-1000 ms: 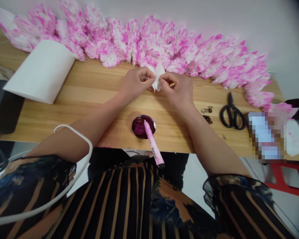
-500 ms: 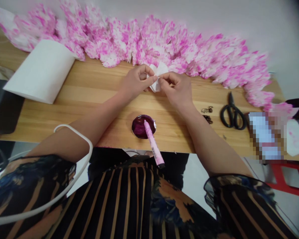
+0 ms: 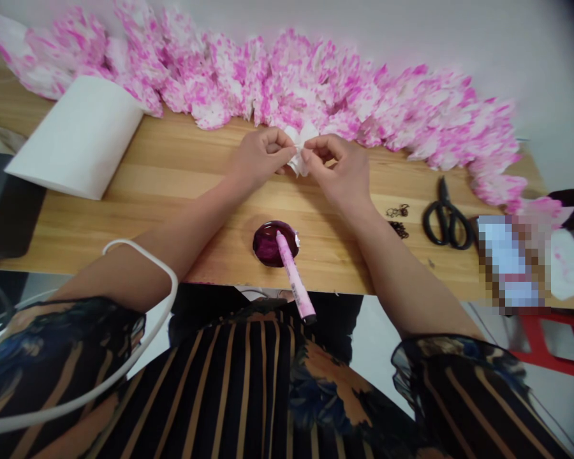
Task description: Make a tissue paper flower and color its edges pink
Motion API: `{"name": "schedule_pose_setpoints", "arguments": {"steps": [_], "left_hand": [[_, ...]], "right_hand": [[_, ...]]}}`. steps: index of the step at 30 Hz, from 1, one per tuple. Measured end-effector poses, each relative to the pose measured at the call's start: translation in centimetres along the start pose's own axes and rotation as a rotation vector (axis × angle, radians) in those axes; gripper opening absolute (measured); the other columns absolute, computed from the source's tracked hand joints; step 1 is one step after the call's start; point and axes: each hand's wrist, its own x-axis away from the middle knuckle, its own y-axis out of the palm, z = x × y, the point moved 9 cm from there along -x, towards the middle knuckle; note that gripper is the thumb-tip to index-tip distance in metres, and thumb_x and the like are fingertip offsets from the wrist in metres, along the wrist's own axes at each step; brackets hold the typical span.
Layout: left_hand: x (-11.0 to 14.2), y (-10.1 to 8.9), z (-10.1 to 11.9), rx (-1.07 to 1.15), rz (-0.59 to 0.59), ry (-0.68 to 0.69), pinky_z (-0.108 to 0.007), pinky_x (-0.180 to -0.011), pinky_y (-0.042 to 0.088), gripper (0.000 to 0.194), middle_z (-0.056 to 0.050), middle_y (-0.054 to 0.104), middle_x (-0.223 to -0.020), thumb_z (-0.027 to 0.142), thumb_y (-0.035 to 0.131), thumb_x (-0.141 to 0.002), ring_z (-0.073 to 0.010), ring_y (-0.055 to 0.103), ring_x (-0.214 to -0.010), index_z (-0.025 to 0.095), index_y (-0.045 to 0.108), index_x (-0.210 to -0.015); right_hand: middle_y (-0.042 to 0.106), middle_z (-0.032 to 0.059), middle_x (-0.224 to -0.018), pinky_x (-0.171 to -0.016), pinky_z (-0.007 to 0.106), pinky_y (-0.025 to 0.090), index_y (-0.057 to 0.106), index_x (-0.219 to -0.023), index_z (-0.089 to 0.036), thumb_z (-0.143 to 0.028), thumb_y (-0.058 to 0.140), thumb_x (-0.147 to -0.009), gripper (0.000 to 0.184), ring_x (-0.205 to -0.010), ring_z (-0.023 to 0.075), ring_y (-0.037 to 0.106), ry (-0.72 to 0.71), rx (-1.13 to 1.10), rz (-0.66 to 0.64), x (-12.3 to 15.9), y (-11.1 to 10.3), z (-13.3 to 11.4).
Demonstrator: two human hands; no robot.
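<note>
Both my hands meet over the middle of the wooden table [image 3: 172, 185]. My left hand [image 3: 261, 156] and my right hand [image 3: 337, 169] each pinch a small white folded paper flower [image 3: 300, 148] between thumb and fingers, held just above the tabletop. A long row of pink-and-white paper flowers [image 3: 316, 89] lies right behind it along the wall. Near the table's front edge sits a small dish of dark purple dye [image 3: 273, 242], with a pink marker [image 3: 294, 284] resting on it and sticking out over the edge.
A stack of white paper [image 3: 79, 137] lies at the left. Black scissors [image 3: 444, 217] and some small dark metal rings [image 3: 398, 220] are on the right, beside a blurred-out object [image 3: 509, 261]. A white cable [image 3: 138, 319] loops over my left arm.
My fingers have shifted slightly on the white paper flower, turning and pinching it; the petals sit a little lower than half a second ago. Nothing else has moved.
</note>
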Motion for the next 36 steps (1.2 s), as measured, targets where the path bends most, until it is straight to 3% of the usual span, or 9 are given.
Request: {"name": "schedule_pose_setpoints", "arguments": {"steps": [5,12,20,30,36], "left_hand": [[0.1,0.2,-0.1,-0.097,-0.017,0.033,-0.023,-0.072,0.051,0.010,0.002,0.064,-0.069,0.014,0.066,-0.088,-0.0120,0.068,-0.074,0.016,0.060,-0.081],[0.1,0.3,-0.2,0.011,-0.017,-0.056,-0.024,-0.071,0.054,0.016,0.004,0.065,-0.072,0.007,0.062,-0.091,-0.0081,0.064,-0.067,0.017,0.057,-0.078],[0.3,0.1,0.6,-0.073,0.004,0.075,-0.025,-0.063,0.051,0.014,0.002,0.063,-0.068,0.010,0.066,-0.089,-0.0099,0.062,-0.060,0.016,0.058,-0.079],[0.4,0.2,0.2,-0.007,0.034,-0.055,-0.025,-0.067,0.050,0.020,0.003,0.062,-0.070,0.005,0.062,-0.088,-0.0083,0.061,-0.063,0.017,0.055,-0.074],[0.6,-0.1,1.1,-0.160,0.061,0.110,-0.026,-0.070,0.047,0.016,-0.001,0.069,-0.077,0.008,0.064,-0.084,-0.0125,0.062,-0.072,0.019,0.059,-0.073]], "right_hand": [[0.071,0.0034,-0.083,-0.076,0.035,0.050,0.067,-0.084,-0.024,-0.043,0.062,-0.096,0.023,-0.080,0.0189,0.063,-0.018,0.050,0.006,0.1,-0.2,-0.3],[0.068,0.0013,-0.077,-0.074,0.034,0.050,0.069,-0.085,-0.023,-0.041,0.060,-0.097,0.024,-0.077,0.0186,0.063,0.018,-0.053,-0.002,0.0,0.0,0.5],[0.070,0.0040,-0.084,-0.076,0.035,0.051,0.070,-0.084,-0.023,-0.037,0.062,-0.095,0.019,-0.081,0.0205,0.064,-0.033,0.030,0.011,0.2,0.2,-0.4],[0.067,0.0007,-0.073,-0.065,0.034,0.052,0.067,-0.083,-0.026,-0.046,0.059,-0.096,0.025,-0.069,0.0179,0.063,0.063,-0.111,0.004,-0.3,0.9,2.3],[0.071,0.0023,-0.085,-0.073,0.034,0.054,0.069,-0.090,-0.025,-0.047,0.066,-0.092,0.022,-0.082,0.0200,0.065,0.034,-0.038,0.022,-0.1,0.0,0.7]]}}
